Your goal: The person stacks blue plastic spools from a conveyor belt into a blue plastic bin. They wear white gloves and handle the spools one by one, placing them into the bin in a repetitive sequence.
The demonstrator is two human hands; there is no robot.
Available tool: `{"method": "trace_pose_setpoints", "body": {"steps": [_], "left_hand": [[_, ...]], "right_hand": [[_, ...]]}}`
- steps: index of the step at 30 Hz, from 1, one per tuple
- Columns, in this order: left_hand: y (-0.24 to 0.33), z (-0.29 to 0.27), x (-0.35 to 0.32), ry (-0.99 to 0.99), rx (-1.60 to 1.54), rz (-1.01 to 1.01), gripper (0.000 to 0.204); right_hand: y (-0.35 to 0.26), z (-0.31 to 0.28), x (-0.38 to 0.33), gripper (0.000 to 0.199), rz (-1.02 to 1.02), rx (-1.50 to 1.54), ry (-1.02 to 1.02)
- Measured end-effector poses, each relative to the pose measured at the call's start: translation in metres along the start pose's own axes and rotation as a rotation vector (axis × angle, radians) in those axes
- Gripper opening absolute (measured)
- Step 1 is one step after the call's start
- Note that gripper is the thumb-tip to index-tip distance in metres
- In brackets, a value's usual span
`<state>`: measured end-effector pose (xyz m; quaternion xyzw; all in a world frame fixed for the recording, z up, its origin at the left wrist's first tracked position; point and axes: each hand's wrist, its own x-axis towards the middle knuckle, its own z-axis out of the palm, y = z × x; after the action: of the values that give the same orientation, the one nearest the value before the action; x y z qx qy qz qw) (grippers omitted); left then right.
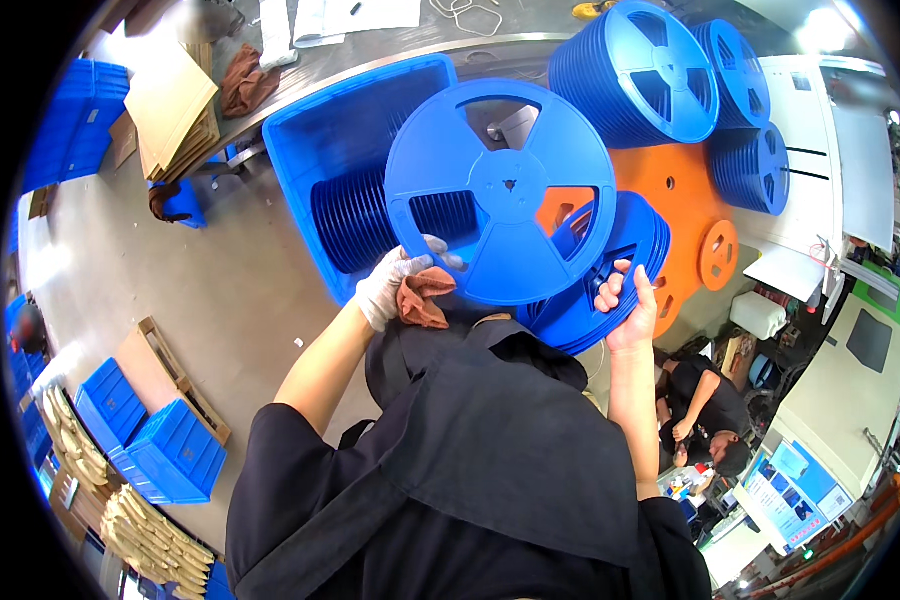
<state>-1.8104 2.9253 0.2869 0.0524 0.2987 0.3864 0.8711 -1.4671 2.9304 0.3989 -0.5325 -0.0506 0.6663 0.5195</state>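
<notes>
A large blue plastic reel [495, 200], with a round hub and wedge-shaped openings, is raised in front of me. My left hand [390, 283], in a pale glove, grips its lower left rim and also keeps a crumpled brown cloth [425, 298] against the palm. Partly behind that reel, several more blue reels [642, 232] lean together at a tilt. My bare right hand [625, 308] is closed around their lower right edge, thumb up. Beyond the raised reel, a blue bin [300, 145] contains a row of reels [348, 225] standing on edge.
Stacked blue reels [625, 75] lie on their sides at the far right, near an orange surface [675, 185]. Behind the bin runs a grey workbench [380, 45] with papers. Cardboard sheets [175, 110] stand at left. A co-worker [705, 405] crouches at right beside machinery.
</notes>
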Motion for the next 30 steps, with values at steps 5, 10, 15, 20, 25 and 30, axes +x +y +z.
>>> {"method": "trace_pose_setpoints", "body": {"steps": [5, 10, 15, 20, 25, 30], "left_hand": [[-0.005, -0.006, 0.001, 0.109, -0.048, 0.013, 0.044], [-0.011, -0.024, -0.001, 0.238, -0.085, 0.084, 0.039], [-0.017, -0.044, -0.003, 0.552, 0.020, 0.289, 0.026], [-0.007, -0.089, 0.019, 0.797, 0.091, 0.403, 0.017], [0.017, -0.116, 0.065, 0.871, 0.245, 0.350, 0.015], [0.016, -0.151, 0.098, 0.786, 0.228, 0.126, 0.021]], "right_hand": [[0.017, -0.002, 0.010, 0.029, 0.043, -0.042, 0.010], [0.021, 0.010, 0.020, 0.029, 0.084, -0.116, 0.021], [0.023, 0.006, 0.024, 0.029, 0.105, -0.155, -0.028], [0.027, 0.008, 0.024, 0.025, 0.105, -0.155, -0.031], [0.027, 0.007, 0.021, 0.025, 0.067, -0.169, 0.003], [0.026, 0.008, 0.016, 0.024, 0.032, -0.170, 0.038]]}}
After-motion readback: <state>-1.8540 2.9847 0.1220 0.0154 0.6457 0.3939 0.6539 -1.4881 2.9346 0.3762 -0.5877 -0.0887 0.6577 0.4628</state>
